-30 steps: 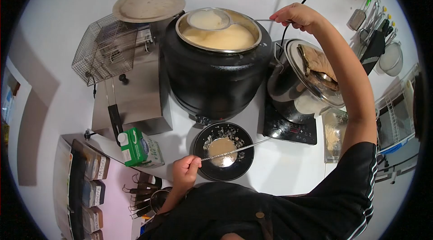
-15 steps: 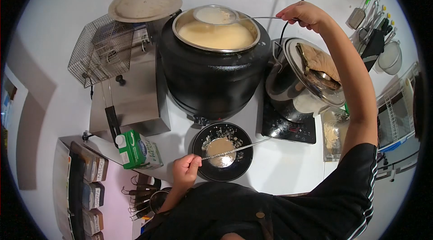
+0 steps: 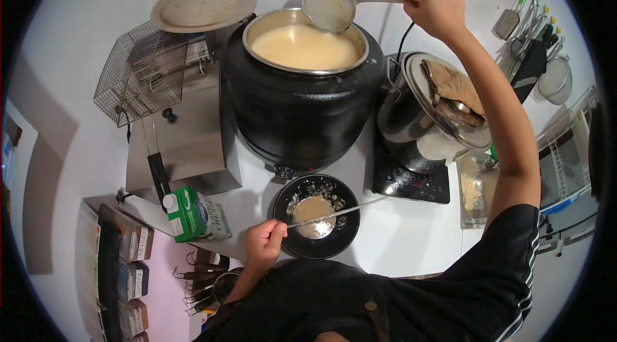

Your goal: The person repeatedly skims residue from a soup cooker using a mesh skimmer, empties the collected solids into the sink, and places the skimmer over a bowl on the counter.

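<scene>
My right hand (image 3: 438, 11) is closed round the handle of a fine-mesh skimmer (image 3: 329, 5). The skimmer is tilted above the rim of a black soup kettle (image 3: 295, 114), and bits cling to its mesh. Pale, creamy broth (image 3: 302, 46) fills the kettle's steel insert. Below, my left hand (image 3: 265, 241) grips one end of a thin metal rod (image 3: 360, 207), whose exact kind I cannot make out. This rod crosses over a black bowl (image 3: 350, 239) holding beige liquid, with pale crumbly bits on its inner wall.
Left of the kettle are a steel fryer (image 3: 186, 143), a wire basket (image 3: 138, 78) and a round lid (image 3: 205, 8). A green carton (image 3: 193, 216) stands near the bowl. At right, a lidded pot (image 3: 411, 123) sits on an induction hob (image 3: 411, 184), beside a clear container (image 3: 475, 194).
My right hand has risen, lifting the skimmer up and to the right from low over the broth and tilting it. My left hand and the rod stay where they were.
</scene>
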Action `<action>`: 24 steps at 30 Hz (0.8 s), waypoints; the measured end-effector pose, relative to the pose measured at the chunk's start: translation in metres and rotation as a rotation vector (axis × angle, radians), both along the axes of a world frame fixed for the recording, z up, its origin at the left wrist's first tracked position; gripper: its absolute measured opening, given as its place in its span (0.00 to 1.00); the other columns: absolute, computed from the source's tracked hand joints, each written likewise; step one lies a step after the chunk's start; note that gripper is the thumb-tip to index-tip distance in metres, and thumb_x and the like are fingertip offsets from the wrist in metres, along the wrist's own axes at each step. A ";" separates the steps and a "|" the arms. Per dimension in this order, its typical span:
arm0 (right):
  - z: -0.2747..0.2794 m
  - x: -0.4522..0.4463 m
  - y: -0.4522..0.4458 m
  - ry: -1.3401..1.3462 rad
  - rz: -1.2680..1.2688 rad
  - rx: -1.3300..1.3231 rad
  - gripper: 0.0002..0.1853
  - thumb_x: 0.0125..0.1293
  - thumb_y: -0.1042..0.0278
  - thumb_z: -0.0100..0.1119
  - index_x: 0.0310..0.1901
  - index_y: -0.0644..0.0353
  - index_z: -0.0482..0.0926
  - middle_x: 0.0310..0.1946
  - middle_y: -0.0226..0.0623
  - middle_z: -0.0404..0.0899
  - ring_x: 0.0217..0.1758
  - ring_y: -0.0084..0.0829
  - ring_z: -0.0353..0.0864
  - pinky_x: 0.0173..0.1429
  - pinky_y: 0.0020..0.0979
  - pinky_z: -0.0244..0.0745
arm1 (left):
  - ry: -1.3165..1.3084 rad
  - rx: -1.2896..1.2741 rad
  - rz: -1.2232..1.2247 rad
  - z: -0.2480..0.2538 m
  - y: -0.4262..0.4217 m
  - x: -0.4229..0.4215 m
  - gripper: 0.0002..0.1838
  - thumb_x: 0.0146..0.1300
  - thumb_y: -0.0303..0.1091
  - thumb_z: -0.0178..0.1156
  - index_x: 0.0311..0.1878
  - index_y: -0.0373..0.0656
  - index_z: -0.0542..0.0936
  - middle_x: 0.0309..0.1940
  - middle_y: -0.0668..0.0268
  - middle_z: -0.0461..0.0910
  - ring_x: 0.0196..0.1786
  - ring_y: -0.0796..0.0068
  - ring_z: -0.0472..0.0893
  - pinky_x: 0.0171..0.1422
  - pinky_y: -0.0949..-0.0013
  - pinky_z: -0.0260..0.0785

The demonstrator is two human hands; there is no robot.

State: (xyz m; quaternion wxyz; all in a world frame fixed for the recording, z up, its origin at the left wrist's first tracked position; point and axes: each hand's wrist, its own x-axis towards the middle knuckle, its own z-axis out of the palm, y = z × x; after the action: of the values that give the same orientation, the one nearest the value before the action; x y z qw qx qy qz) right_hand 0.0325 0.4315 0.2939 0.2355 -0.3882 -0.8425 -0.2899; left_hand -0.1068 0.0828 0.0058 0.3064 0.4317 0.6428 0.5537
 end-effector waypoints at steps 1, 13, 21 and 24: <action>-0.001 -0.001 -0.002 -0.024 0.001 0.059 0.10 0.49 0.61 0.53 0.33 0.43 0.82 0.26 0.29 0.80 0.29 0.33 0.79 0.34 0.33 0.74 | -0.007 0.010 0.004 0.002 0.000 0.001 0.11 0.57 0.31 0.53 0.21 0.35 0.73 0.12 0.68 0.68 0.18 0.84 0.64 0.22 0.77 0.56; 0.014 0.007 -0.006 0.028 -0.055 -0.528 0.12 0.42 0.66 0.54 0.31 0.52 0.82 0.19 0.31 0.77 0.23 0.24 0.75 0.28 0.26 0.69 | -0.041 0.027 -0.005 0.005 0.000 0.001 0.11 0.57 0.30 0.52 0.22 0.34 0.73 0.13 0.68 0.70 0.19 0.84 0.65 0.23 0.78 0.57; -0.010 0.019 0.013 0.263 0.178 -1.146 0.12 0.38 0.71 0.55 0.27 0.64 0.80 0.17 0.31 0.75 0.19 0.15 0.69 0.16 0.17 0.50 | -0.041 0.026 -0.024 0.001 0.000 0.001 0.11 0.57 0.30 0.52 0.22 0.34 0.73 0.13 0.68 0.70 0.19 0.84 0.65 0.23 0.78 0.57; -0.016 0.017 0.013 0.315 0.182 -1.235 0.12 0.40 0.72 0.56 0.29 0.65 0.80 0.16 0.29 0.73 0.17 0.14 0.65 0.16 0.17 0.47 | -0.015 0.008 -0.025 0.006 0.000 0.002 0.11 0.57 0.30 0.52 0.22 0.34 0.73 0.13 0.68 0.69 0.19 0.84 0.65 0.23 0.78 0.57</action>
State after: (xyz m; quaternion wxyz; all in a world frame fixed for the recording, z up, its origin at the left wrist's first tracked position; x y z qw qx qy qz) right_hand 0.0491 0.4446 0.2777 0.1132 -0.4170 -0.8392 0.3301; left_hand -0.1053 0.0826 0.0122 0.3166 0.4366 0.6328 0.5555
